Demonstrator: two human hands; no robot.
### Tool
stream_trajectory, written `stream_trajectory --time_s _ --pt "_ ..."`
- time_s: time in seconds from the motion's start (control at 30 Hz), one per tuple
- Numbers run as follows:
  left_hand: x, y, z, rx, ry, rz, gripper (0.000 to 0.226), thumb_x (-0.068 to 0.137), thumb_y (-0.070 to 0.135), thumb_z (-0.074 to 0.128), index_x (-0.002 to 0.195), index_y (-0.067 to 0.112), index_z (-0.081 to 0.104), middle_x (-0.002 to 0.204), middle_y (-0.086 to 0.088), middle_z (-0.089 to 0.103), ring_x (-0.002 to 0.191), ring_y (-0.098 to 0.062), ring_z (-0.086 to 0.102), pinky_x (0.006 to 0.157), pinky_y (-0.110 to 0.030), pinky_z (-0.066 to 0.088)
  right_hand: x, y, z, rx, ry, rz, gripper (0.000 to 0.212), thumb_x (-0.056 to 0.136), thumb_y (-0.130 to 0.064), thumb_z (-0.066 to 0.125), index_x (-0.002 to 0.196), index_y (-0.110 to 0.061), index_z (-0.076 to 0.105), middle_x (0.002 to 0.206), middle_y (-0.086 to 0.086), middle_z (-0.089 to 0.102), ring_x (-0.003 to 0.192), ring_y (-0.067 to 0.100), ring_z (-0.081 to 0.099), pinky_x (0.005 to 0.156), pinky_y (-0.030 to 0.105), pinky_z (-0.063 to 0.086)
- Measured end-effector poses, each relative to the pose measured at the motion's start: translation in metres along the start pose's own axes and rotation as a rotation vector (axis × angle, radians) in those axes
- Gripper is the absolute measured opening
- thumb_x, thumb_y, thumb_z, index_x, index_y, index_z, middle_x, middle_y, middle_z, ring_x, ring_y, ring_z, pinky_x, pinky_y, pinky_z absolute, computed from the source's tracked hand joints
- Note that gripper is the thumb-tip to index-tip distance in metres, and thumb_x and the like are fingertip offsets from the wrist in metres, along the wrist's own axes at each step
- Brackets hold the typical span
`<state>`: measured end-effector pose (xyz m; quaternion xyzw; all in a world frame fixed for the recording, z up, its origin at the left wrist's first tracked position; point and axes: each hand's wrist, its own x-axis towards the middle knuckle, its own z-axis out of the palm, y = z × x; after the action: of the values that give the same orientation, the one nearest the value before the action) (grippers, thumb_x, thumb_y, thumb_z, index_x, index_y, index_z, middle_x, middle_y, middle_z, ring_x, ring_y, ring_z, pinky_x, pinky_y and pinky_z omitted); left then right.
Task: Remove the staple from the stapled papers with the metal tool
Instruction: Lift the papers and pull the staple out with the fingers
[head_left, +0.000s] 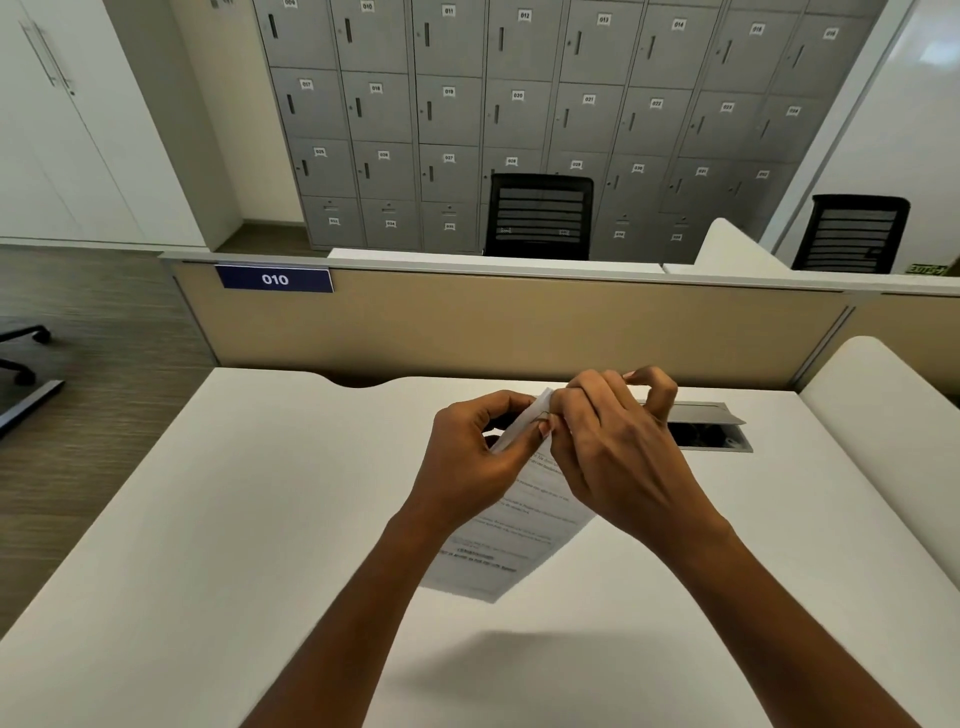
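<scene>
The stapled papers (524, 525), white sheets with printed text, hang in the air above the white desk (234, 519). My left hand (467, 457) pinches their top corner from the left. My right hand (618, 447) is closed over the same corner from the right, fingers curled. A thin metal piece (544, 414) shows at the corner between my two thumbs; I cannot tell whether it is the staple or the tool. The metal tool is otherwise hidden.
An open cable hatch (711, 428) with a raised grey lid sits in the desk just behind my right hand. A beige partition (519, 327) labelled 010 bounds the far edge. Two black chairs and grey lockers stand beyond.
</scene>
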<state>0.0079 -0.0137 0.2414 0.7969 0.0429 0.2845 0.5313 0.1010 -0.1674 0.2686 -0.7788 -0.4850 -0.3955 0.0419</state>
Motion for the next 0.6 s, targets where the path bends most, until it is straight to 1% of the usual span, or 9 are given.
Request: stream_trajectory --time_s 0.13,0.23,0.43,0.5,0.6 --pt "0.0016 0.0003 0.001 0.063 0.018 0.06 0.02 0.096 0.023 0.073 0.112 0.013 0.078 0.097 0.005 0.079 0.086 -0.015 0.072 0.071 -0.038 0.063 0.0004 0.0012 0.0003 0.002 0.025 0.017 0.024 0.103 -0.026 0.041 0.093 -0.014 0.059 0.088 0.004 0.056 0.082 0.023 0.059 0.091 0.045 0.031" --pt "0.003 0.0009 0.0009 0.112 0.05 0.091 0.02 0.095 0.023 0.073 0.111 0.013 0.078 0.096 0.008 0.077 0.084 -0.008 0.07 0.07 -0.035 0.062 -0.0015 0.0021 0.0009 -0.003 0.064 0.014 0.023 0.103 -0.027 0.045 0.094 -0.014 0.062 0.089 0.004 0.06 0.083 0.023 0.061 0.093 0.044 0.03" --pt "0.0026 0.0024 0.0017 0.192 0.066 0.171 0.018 0.095 0.024 0.071 0.107 0.013 0.078 0.097 0.004 0.078 0.083 -0.01 0.071 0.068 -0.024 0.06 -0.004 0.0028 0.0 -0.03 0.111 -0.005 0.021 0.1 -0.028 0.051 0.094 -0.013 0.066 0.09 0.004 0.067 0.085 0.023 0.065 0.096 0.046 0.03" --pt "0.0021 0.0027 0.0023 0.211 0.051 0.197 0.018 0.096 0.023 0.071 0.108 0.011 0.078 0.097 0.002 0.079 0.083 -0.01 0.07 0.069 -0.02 0.058 -0.0044 0.0023 0.0001 -0.036 0.105 -0.018 0.02 0.099 -0.026 0.052 0.092 -0.013 0.065 0.089 0.004 0.066 0.086 0.023 0.065 0.096 0.047 0.031" --pt "0.0011 0.0043 0.0037 0.232 0.046 0.227 0.017 0.094 0.019 0.072 0.107 0.01 0.077 0.097 0.0 0.079 0.082 -0.011 0.069 0.07 -0.019 0.057 -0.0037 0.0018 -0.0003 -0.04 0.093 -0.012 0.022 0.101 -0.025 0.049 0.088 -0.013 0.062 0.085 0.004 0.062 0.083 0.023 0.062 0.096 0.048 0.031"
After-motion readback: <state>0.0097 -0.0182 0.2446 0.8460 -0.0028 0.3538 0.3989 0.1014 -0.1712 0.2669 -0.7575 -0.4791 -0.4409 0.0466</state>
